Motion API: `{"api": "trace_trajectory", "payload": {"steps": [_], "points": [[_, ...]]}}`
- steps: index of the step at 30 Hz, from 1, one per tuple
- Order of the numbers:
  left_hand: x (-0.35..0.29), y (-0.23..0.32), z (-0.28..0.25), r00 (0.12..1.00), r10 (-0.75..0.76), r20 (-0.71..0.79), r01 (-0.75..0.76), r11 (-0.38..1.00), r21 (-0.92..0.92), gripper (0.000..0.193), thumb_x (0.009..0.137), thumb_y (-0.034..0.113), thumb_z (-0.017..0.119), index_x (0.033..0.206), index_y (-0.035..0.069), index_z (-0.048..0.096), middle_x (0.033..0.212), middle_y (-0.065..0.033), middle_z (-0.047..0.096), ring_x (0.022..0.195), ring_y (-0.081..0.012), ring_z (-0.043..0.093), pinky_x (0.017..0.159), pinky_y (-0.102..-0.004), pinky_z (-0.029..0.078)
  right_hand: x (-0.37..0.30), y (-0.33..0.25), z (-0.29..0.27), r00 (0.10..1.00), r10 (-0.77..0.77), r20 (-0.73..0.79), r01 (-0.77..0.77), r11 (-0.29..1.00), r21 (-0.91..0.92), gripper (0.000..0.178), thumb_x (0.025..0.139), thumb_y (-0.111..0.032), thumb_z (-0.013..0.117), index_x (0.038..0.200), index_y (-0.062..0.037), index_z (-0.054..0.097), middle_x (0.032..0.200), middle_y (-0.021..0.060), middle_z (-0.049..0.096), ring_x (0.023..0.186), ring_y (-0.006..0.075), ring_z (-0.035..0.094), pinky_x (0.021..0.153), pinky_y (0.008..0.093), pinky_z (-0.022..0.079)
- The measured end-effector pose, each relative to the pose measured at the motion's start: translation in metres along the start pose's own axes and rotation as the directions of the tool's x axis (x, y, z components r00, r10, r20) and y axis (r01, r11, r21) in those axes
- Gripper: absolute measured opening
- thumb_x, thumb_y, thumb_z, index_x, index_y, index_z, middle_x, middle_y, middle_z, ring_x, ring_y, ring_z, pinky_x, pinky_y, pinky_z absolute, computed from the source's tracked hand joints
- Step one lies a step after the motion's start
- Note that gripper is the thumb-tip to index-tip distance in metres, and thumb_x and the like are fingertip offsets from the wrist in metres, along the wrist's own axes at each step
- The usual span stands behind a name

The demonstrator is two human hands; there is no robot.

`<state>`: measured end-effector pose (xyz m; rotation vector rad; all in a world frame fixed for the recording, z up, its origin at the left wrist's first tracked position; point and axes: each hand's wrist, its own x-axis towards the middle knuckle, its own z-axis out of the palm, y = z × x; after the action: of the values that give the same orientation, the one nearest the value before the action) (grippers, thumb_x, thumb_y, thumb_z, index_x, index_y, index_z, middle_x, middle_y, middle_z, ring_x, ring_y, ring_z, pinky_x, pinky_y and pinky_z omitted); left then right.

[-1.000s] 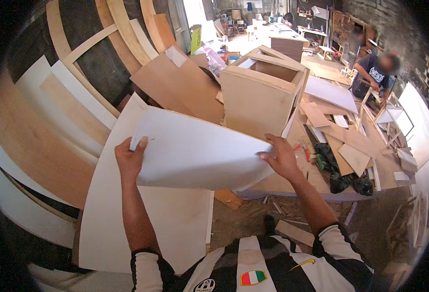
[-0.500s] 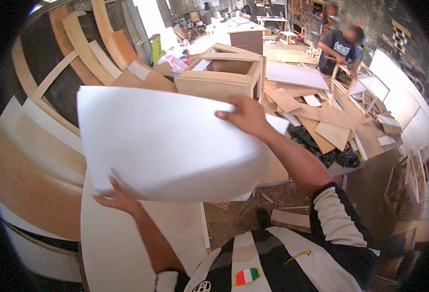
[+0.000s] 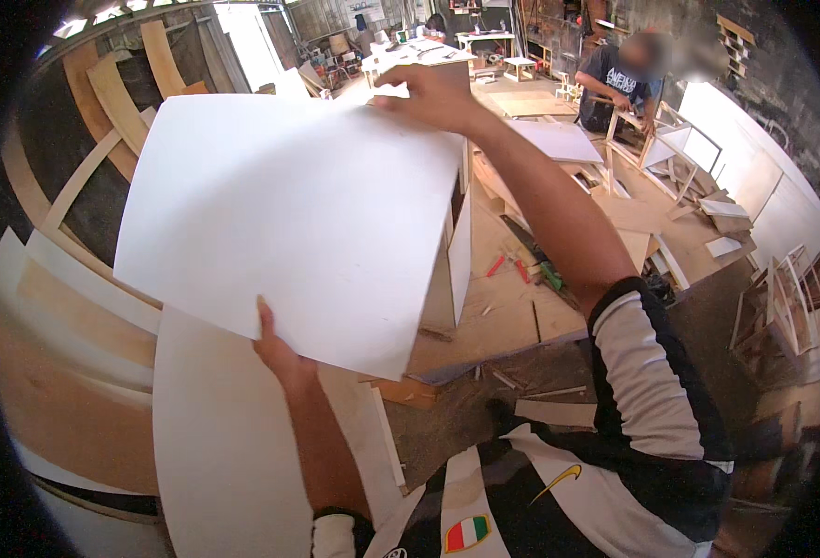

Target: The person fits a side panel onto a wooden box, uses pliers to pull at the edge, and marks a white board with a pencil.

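Note:
A white, thin board (image 3: pixel 280 223) is held up and tilted in front of me. My left hand (image 3: pixel 284 358) grips its near lower edge, the thumb lying on the white face and the fingers hidden underneath. At the far upper right edge my right hand (image 3: pixel 429 100) has its fingers curled about the rim. Behind the board, a cabinet side (image 3: pixel 461 256) shows as a narrow strip; the rest of that cabinet is hidden.
The wooden workbench (image 3: pixel 503 325) carries red-handled tools (image 3: pixel 495 267) and a green-handled tool (image 3: pixel 550 275). A large white sheet (image 3: pixel 215 446) stands at lower left beside leaning panels (image 3: pixel 75 372). At far right a person (image 3: pixel 615 88) handles a wooden frame (image 3: pixel 675 139).
The white board has turned and risen, showing more of its face. My right hand has gone up and left; my left hand has shifted right along the lower edge.

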<state>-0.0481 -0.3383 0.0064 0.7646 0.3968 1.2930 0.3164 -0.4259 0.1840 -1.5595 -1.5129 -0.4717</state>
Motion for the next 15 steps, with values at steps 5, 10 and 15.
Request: {"api": "trace_trajectory", "payload": {"steps": [5,10,15], "points": [[0.040,0.019,0.064,0.996,-0.087,-0.017,0.088,0.996,0.033,0.046,0.104,0.021,0.057,0.138,-0.009,0.051,0.134,-0.0191,0.061,0.117,-0.0311,0.064,0.095,-0.0446,0.057,-0.030,0.065,-0.053,0.949,0.290,0.126,-0.306,0.943,0.130,0.052,0.094,-0.049,0.069,0.129,-0.0105,0.069,0.115,0.0135,0.071,0.094,0.0210,0.065,0.079,0.0362,0.054],[0.055,0.003,0.122,0.998,-0.055,-0.020,0.057,0.985,0.164,0.045,0.104,0.023,0.055,0.136,-0.009,0.054,0.130,-0.0188,0.063,0.114,-0.0318,0.066,0.093,-0.0430,0.057,-0.040,0.141,-0.035,0.984,0.177,0.028,-0.178,0.948,0.264,0.041,0.099,-0.044,0.063,0.118,-0.0096,0.075,0.108,0.0142,0.075,0.104,0.0273,0.069,0.091,0.0412,0.052],[0.076,-0.025,0.136,0.995,-0.091,-0.050,0.102,0.945,0.310,0.045,0.105,0.022,0.050,0.137,-0.009,0.053,0.129,-0.0188,0.064,0.112,-0.0325,0.067,0.092,-0.0429,0.058,-0.041,0.205,-0.024,0.972,0.232,0.047,-0.234,0.906,0.352,0.039,0.101,-0.038,0.061,0.117,-0.0055,0.075,0.107,0.0130,0.075,0.099,0.0231,0.068,0.089,0.0381,0.052]]}}
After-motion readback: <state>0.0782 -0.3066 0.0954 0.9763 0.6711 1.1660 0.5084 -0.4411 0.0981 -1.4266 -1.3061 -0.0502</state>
